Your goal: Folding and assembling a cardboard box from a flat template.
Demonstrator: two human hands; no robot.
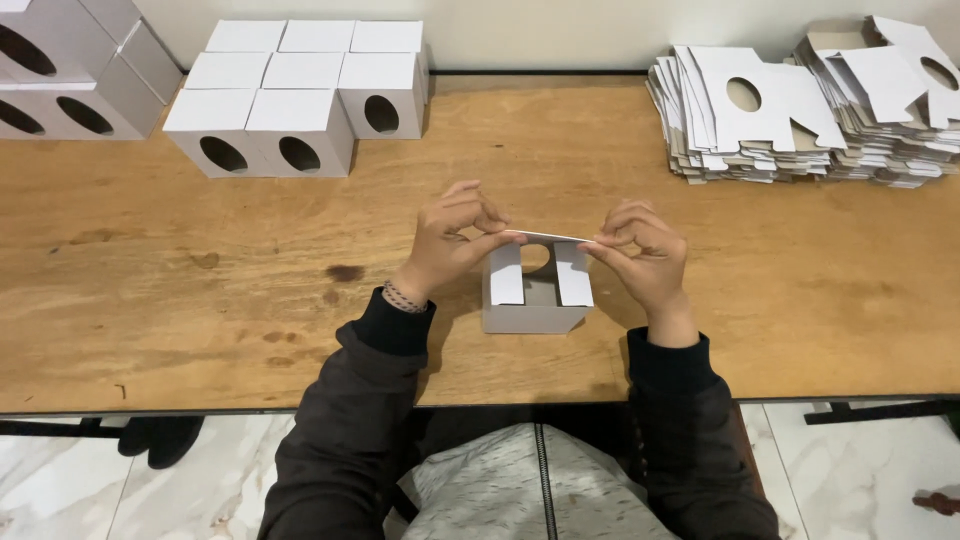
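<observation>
Small box [535,300] upright, opening up; both hands pinch top flap [545,237], long axis left-right.

A small hand-assembly workplace, a packing station of the workshop kind rather than a home or office. Plain wooden table [180,300], surface worn, marked with dark stains, pushed up against a bare pale wall [560,30]. At the far right, two tall stacks of flat white die-cut cardboard blanks [745,110], each with an oval cut-out. At the far left and centre, finished white boxes [300,95] with the same oval holes, set close in neat rows and piled two high. Same item many times over: batch work done by hand. Pale marble-look floor tiles [150,490] below the table edge. No machinery in sight.
</observation>
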